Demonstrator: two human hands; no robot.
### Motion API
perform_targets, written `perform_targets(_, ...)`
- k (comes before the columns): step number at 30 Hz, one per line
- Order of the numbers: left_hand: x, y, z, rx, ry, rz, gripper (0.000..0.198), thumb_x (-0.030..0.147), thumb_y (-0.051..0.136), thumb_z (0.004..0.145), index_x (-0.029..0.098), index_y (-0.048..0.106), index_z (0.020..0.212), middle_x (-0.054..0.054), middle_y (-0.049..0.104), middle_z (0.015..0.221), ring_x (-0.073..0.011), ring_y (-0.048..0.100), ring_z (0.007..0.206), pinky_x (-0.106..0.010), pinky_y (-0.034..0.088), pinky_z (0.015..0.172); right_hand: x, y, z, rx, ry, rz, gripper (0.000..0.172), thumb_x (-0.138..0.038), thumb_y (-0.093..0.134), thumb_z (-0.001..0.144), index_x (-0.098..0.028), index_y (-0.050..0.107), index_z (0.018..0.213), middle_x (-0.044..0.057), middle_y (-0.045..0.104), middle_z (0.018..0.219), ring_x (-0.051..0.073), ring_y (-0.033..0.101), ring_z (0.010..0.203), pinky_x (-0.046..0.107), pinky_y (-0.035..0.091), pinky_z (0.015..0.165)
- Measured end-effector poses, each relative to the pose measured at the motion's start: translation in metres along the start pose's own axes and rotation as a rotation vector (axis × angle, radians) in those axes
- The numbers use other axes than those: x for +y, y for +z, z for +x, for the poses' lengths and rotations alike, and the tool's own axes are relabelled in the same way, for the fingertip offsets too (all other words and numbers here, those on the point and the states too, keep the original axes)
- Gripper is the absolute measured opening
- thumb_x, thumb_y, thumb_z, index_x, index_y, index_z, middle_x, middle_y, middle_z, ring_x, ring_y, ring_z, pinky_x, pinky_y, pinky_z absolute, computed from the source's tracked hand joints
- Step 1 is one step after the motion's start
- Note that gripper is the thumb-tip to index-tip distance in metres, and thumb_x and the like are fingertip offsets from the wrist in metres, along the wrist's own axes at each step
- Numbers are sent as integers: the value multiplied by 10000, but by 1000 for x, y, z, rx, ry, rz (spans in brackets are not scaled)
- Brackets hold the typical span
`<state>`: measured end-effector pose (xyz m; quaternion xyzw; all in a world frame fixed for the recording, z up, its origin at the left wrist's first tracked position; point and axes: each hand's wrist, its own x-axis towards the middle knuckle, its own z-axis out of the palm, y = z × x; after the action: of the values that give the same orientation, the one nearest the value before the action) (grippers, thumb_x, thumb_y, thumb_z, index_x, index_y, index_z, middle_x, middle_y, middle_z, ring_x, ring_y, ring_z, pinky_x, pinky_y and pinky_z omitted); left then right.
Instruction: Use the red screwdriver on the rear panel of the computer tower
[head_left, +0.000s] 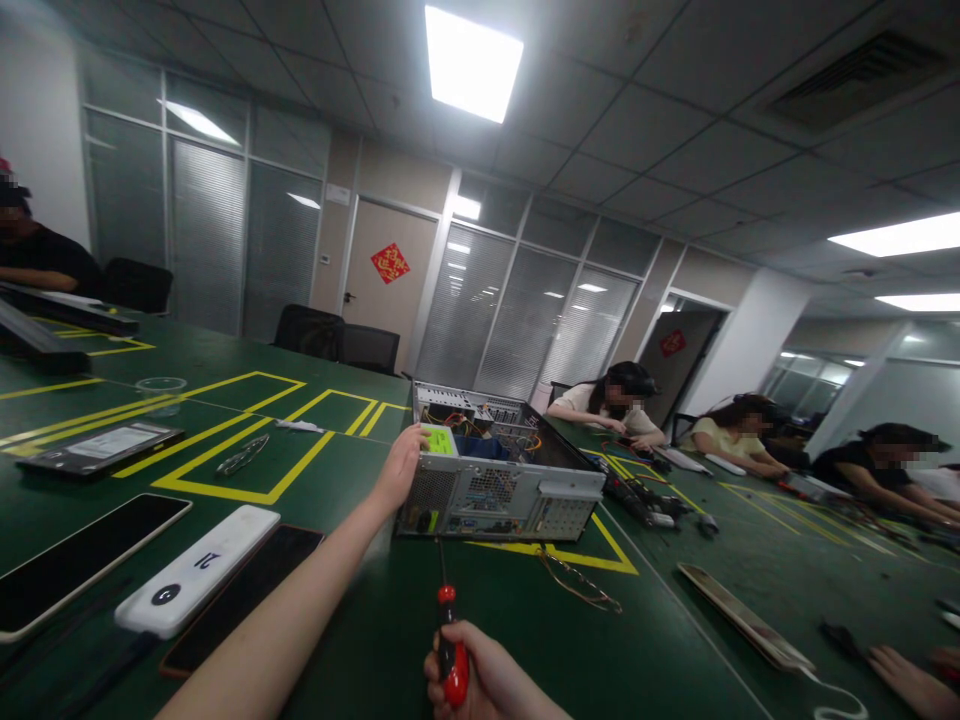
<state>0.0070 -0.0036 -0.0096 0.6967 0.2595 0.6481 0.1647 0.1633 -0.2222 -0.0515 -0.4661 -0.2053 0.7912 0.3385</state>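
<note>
The right hand (480, 662) has its fingers around the screwdriver (447, 608), just before the open computer case (499, 492) on the counter (390, 620). Best aim squarely, bracing the case with the left hand (400, 470) at its corner (clasping or resting, I cannot tell).

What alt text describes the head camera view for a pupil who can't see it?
A person's right hand grips a red-and-black screwdriver pointed toward an open desktop computer case, while the left hand touches the case's upper left edge. Smartphones, a white power bank and a hard drive lie on the green table.
</note>
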Motion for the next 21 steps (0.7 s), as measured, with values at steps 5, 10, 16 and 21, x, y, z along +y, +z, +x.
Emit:
perform_targets(5,-1,1,0,10,-5,5,530,556,247,1022,215,634,903,-120,685,1186,-268,548,1320,-499,408,1170,-1,-1,-1,-6,-2,-11,227,-339,576,835,-187,540,671,-14,574,579,87,516,482,192,314,510)
perform_targets(10,-1,1,0,10,-3,-9,539,574,251,1018,212,635,908,-124,683,1194,-269,548,1317,-496,407,1170,-3,0,1,33,-8,-115,231,-350,549,845,-193,497,684,-27,551,563,77,503,458,186,310,493)
perform_targets(16,1,-1,0,-2,-8,-16,537,583,264,1016,217,643,910,-115,690,1183,-261,553,1307,-483,392,1180,-1,-4,6,99,-57,-294,247,-392,626,818,-224,453,865,-27,602,587,100,534,437,172,298,435)
perform_targets(21,1,-1,0,-2,-10,-7,528,566,263,1020,217,647,918,-114,691,1180,-265,549,1318,-492,395,1180,0,-6,7,134,-122,-474,399,-430,697,774,-231,417,977,-60,591,627,84,523,388,160,305,385)
